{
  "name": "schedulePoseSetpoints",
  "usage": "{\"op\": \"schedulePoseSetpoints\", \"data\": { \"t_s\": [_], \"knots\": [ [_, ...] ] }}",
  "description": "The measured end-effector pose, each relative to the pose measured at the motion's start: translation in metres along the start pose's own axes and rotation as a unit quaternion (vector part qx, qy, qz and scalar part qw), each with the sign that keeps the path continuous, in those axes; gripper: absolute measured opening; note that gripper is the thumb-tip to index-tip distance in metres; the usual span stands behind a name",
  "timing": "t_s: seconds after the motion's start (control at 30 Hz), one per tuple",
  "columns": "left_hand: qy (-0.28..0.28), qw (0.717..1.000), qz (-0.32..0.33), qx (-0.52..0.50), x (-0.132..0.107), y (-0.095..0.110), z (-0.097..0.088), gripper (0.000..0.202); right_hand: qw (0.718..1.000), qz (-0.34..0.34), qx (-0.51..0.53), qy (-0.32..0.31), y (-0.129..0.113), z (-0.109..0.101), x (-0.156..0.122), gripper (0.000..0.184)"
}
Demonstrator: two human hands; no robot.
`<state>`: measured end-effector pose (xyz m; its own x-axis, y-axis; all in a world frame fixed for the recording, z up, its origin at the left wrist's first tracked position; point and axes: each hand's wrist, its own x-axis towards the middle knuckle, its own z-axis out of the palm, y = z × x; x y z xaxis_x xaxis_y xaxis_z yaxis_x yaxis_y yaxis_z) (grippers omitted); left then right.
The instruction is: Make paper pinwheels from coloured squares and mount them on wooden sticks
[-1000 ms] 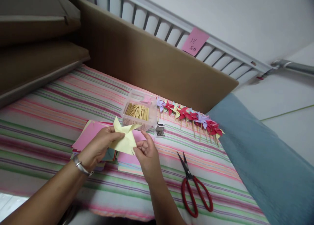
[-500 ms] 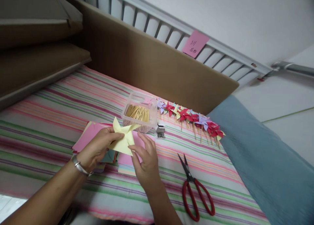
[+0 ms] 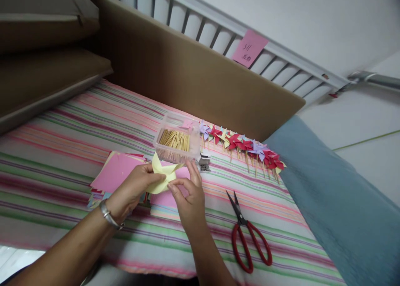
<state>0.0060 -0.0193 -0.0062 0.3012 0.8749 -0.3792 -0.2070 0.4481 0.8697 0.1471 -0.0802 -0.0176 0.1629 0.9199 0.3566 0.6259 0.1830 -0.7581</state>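
Note:
Between my hands is a pale yellow paper pinwheel, partly folded, with its corners bent toward the centre. My left hand pinches it on the left side, the thumb pressed near the middle. My right hand grips its lower right corner between thumb and forefinger, the other fingers raised. Pink paper sheets are stacked under and left of my hands, and another pink stack lies beneath the pinwheel. Just beyond stands a clear plastic box of thin wooden sticks.
Red-handled scissors lie partly spread at right on the striped cloth. A small packet of metal pieces sits by the box. Finished pinwheels on sticks line a brown board. Brown padded pieces stand at left.
My right finger and thumb have folded the pinwheel's lower right corner inward toward its centre. Both hands have shifted slightly right, still holding the paper.

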Motion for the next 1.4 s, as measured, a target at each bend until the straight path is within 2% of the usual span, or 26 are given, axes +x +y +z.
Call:
{"op": "schedulePoseSetpoints", "data": {
  "t_s": [0.13,0.4,0.8,1.03,1.3,1.4],
  "knots": [
    [-0.014,1.0,-0.005,-0.006,0.0002,-0.0059,0.0049,0.03,1.0,-0.007,-0.016,0.023,-0.0002,-0.0001,0.0012,0.007],
    [-0.02,1.0,-0.011,-0.01,0.0004,-0.007,0.0085,0.029,0.995,-0.051,-0.086,0.005,0.0,-0.0016,0.0011,0.012],
    [-0.041,0.999,-0.03,0.001,0.0011,-0.0067,0.0078,0.025,0.993,-0.054,-0.108,0.009,0.0004,-0.0003,0.0013,0.009],
    [-0.076,0.996,-0.039,0.015,0.0016,-0.0077,0.0052,0.025,0.994,-0.042,-0.102,0.009,0.0018,0.0,0.0015,0.01],
    [-0.044,0.998,-0.03,0.029,0.0028,-0.0107,0.0065,0.025,0.994,-0.031,-0.104,0.016,0.0039,0.0037,-0.0004,0.011],
    [-0.013,0.999,-0.014,0.037,0.0027,-0.0074,0.0056,0.023,0.997,-0.023,-0.067,0.043,0.002,0.0014,0.0016,0.009]
  ]
}}
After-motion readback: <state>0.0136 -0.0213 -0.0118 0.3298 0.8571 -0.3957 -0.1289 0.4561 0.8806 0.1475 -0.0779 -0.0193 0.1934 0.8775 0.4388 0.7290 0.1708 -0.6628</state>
